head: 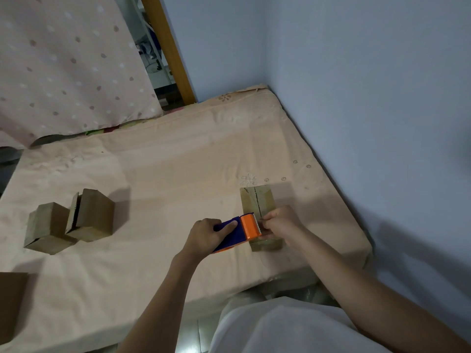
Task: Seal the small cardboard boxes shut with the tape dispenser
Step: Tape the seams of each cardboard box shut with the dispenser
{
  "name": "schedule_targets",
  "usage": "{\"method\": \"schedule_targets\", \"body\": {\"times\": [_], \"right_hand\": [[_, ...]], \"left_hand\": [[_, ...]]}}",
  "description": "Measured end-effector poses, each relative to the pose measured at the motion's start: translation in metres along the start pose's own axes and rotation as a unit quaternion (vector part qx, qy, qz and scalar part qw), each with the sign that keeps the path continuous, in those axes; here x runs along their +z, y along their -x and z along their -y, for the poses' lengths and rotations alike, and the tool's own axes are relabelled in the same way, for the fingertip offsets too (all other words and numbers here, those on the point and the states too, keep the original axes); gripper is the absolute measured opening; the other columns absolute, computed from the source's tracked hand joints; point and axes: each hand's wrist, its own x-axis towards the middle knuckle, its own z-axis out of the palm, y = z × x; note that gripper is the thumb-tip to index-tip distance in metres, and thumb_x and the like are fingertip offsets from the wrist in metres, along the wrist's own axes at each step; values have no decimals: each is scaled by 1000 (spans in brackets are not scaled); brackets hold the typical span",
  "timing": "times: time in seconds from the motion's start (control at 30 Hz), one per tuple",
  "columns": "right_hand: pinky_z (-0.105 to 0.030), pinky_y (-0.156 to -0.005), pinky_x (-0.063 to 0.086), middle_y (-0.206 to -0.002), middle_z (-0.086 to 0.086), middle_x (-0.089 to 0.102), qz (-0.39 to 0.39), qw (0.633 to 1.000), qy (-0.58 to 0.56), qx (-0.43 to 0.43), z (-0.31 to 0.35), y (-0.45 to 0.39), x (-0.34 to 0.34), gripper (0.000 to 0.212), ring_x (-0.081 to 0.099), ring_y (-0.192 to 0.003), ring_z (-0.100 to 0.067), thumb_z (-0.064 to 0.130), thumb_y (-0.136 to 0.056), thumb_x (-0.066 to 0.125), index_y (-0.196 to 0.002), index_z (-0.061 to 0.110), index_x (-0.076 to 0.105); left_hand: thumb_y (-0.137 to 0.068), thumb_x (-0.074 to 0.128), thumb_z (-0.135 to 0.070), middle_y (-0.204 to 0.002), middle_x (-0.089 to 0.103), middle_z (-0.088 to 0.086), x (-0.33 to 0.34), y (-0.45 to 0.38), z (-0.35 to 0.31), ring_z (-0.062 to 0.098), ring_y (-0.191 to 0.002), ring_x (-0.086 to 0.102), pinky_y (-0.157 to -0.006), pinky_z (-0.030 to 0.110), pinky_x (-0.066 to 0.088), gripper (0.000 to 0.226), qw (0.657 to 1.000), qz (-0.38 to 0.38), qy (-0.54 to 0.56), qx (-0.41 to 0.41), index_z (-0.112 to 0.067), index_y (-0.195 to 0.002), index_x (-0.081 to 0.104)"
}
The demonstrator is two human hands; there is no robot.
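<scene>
A person's left hand [204, 236] grips the blue handle of an orange-and-blue tape dispenser [240, 230], its serrated blade touching a small cardboard box [257, 203] near the right edge of a mattress [165, 161] covered in a peach sheet. The right hand [280, 221] rests on the box, its fingers [266, 220] curled and pinching at the blade. Two more small cardboard boxes [74, 220], touching each other, sit near the left edge. A brown carton [11, 304] lies at the near left corner.
</scene>
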Motion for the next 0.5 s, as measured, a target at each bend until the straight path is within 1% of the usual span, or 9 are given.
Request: {"method": "schedule_targets", "body": {"times": [0.1, 0.17, 0.2, 0.27, 0.37, 0.5], "right_hand": [[-42, -67, 64, -91, -13, 72, -28, 999, 16, 13, -1, 0, 1, 5, 75, -71, -25, 1, -92, 66, -96, 4, 67], [-43, -67, 64, -91, -13, 71, -42, 999, 23, 21, -2, 1, -1, 6, 75, -71, -26, 0, -92, 66, -92, 6, 64], [-43, -68, 64, -92, -14, 70, -48, 998, 30, 24, -3, 1, -2, 7, 75, -72, -27, 1, -92, 66, -93, 7, 63], [-43, -67, 64, -95, -14, 70, -61, 997, 38, 25, -3, 2, -5, 7, 75, -73, -27, 2, -92, 67, -97, 5, 63], [-41, -65, 64, -93, -14, 70, -73, 996, 44, 22, -3, 3, -7, 7, 75, -70, -25, 4, -93, 67, -99, 3, 65], [-37, -65, 64, -91, -11, 70, -83, 994, 75, 23, -4, 4, -8, 10, 74, -67, -20, 11, -93, 69, -100, 5, 68]], "left_hand": [[-93, 49, -63, -63, 62, -16, -1, 1, -4, 8, -59, 62, -58, 14, 38, 45, 1000, 15, -15, 3, -24, -73, 58], [-90, 48, -68, -68, 67, -13, -2, 0, -5, 9, -63, 65, -59, 16, 43, 50, 999, 21, -25, 7, -21, -78, 62], [-89, 47, -70, -71, 69, -11, -2, -1, -6, 10, -66, 66, -60, 17, 45, 54, 999, 23, -29, 11, -19, -83, 65], [-87, 47, -72, -75, 71, -10, -1, -3, -7, 10, -69, 68, -62, 16, 46, 57, 999, 28, -29, 16, -18, -89, 67], [-88, 47, -71, -77, 72, -10, 1, -5, -8, 10, -70, 68, -62, 16, 47, 56, 999, 32, -29, 23, -18, -90, 67], [-85, 46, -74, -80, 74, -8, 2, -8, -6, 11, -72, 69, -67, 21, 52, 60, 998, 40, -22, 31, -18, -92, 68]]}}
